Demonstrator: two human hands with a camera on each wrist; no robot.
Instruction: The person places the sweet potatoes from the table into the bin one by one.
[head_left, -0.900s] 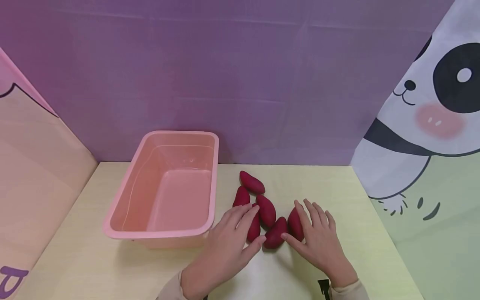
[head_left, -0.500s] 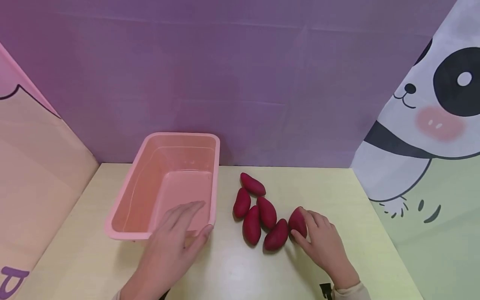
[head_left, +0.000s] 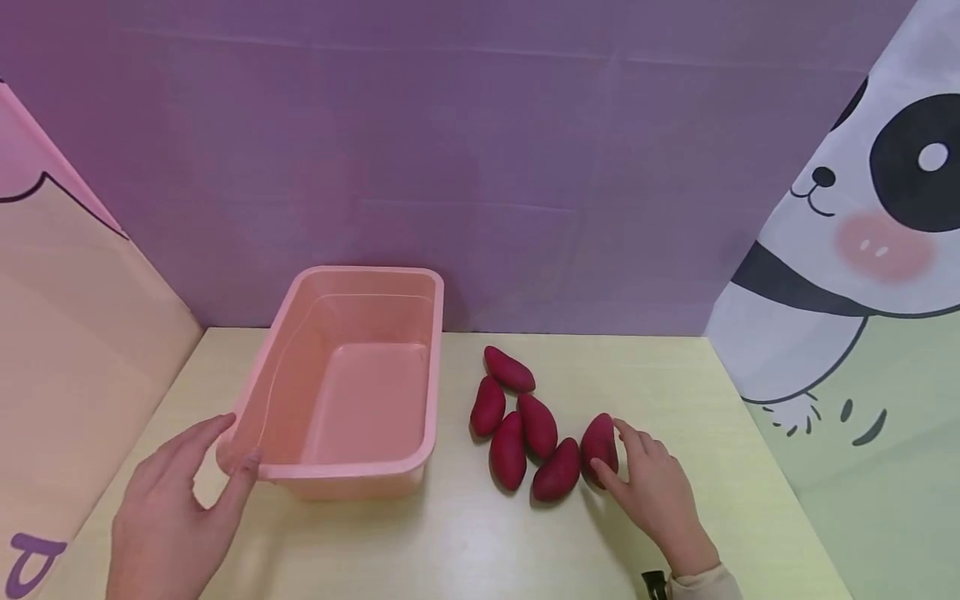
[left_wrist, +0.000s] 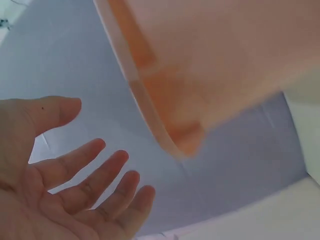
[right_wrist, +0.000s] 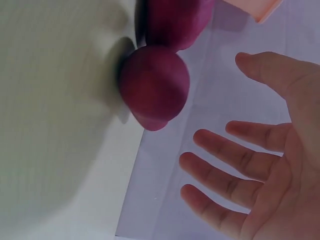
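Note:
My left hand [head_left: 168,512] is at the near left corner of a pink plastic tub [head_left: 348,471], thumb and fingers spread around that corner. In the left wrist view its fingers are loosely bent, with a gap between them and the tub's rim [left_wrist: 147,107]. My right hand [head_left: 658,496] hovers beside the rightmost red sweet potato [head_left: 597,446], overlapping its edge in the head view. The right wrist view shows the fingers apart from this sweet potato [right_wrist: 155,82], with nothing in the palm. Several more red sweet potatoes [head_left: 537,425] lie close together to its left.
The pale wooden table [head_left: 480,550] carries the tub on the left and the sweet potatoes right of it. A purple cloth backdrop [head_left: 525,167] stands behind. Printed side panels flank the table, with a panda [head_left: 847,250] on the right one.
My left hand has swung left from over the sweet potatoes, past the tub's front, to its near left corner. My right hand has stayed by the rightmost sweet potato, moving only slightly.

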